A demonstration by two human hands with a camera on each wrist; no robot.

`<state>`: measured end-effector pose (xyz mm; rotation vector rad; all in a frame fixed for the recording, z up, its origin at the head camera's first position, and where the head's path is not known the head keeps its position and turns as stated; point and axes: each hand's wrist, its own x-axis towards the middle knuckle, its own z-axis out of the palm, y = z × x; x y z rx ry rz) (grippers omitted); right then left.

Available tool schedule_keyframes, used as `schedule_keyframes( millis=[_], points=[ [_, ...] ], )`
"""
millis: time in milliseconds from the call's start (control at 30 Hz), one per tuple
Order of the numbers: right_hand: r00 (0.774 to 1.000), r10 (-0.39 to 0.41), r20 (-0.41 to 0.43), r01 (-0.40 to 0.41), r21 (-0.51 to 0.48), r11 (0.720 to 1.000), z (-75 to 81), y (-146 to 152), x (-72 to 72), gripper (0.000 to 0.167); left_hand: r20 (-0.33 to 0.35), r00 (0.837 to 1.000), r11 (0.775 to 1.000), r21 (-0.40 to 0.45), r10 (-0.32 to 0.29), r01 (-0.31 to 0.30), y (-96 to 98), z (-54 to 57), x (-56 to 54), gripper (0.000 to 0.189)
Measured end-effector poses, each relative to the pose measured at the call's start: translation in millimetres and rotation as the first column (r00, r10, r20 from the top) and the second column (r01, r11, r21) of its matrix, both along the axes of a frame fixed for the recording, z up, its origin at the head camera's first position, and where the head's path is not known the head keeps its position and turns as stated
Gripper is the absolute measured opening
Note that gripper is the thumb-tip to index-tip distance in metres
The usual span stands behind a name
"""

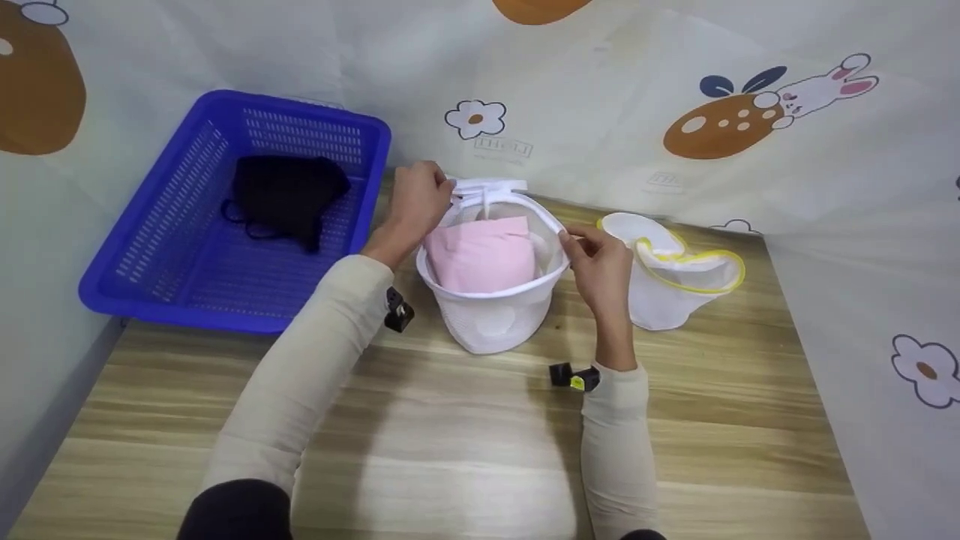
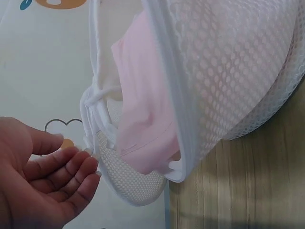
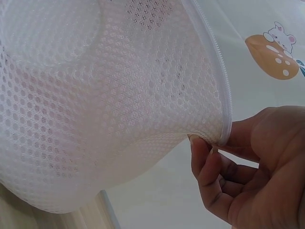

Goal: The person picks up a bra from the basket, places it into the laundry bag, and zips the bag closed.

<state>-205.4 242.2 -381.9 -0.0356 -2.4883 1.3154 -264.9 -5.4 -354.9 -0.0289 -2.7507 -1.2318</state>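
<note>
A white mesh laundry bag stands upright on the table with its zipped top unfastened. Folded pink cloth, seemingly a padded bra, sits inside and shows above the front rim. At the bag's back left edge is my left hand, its curled fingertips on the white edging beside the strap; the left wrist view shows this hand close up. My right hand pinches the right side of the rim between thumb and fingers. The right wrist view shows the zipper edge drawn out by this hand.
A blue plastic basket stands at the left, with a black strapped garment inside. To the right of my right hand is a second white bag with yellow trim, partly collapsed. A patterned curtain closes off the back of the wooden table.
</note>
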Motion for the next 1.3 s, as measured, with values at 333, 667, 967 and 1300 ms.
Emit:
schedule_keyframes(
  millis=[333,667,967,1300],
  points=[
    [1.000,0.007,0.021,-0.007,-0.001,1.000,0.0,1,0.0,0.018,0.085,0.983,0.986,-0.006,0.164,-0.164,-8.2,-10.9,-10.4,0.027],
    [0.999,0.031,-0.035,-0.030,0.033,0.999,-0.6,3,0.1,0.016,0.229,0.927,0.939,0.103,0.297,-0.327,-14.3,-19.3,-18.4,0.038],
    [0.999,0.037,-0.025,-0.035,0.049,0.998,0.9,3,1.1,0.015,0.409,0.883,0.784,0.460,0.230,-0.417,-13.6,-32.3,-23.1,0.038],
    [0.999,0.039,-0.005,-0.039,0.078,0.996,2.6,3,1.6,0.015,0.505,0.839,0.625,0.593,0.202,-0.507,-5.8,-30.7,-28.8,0.033]
  ],
)
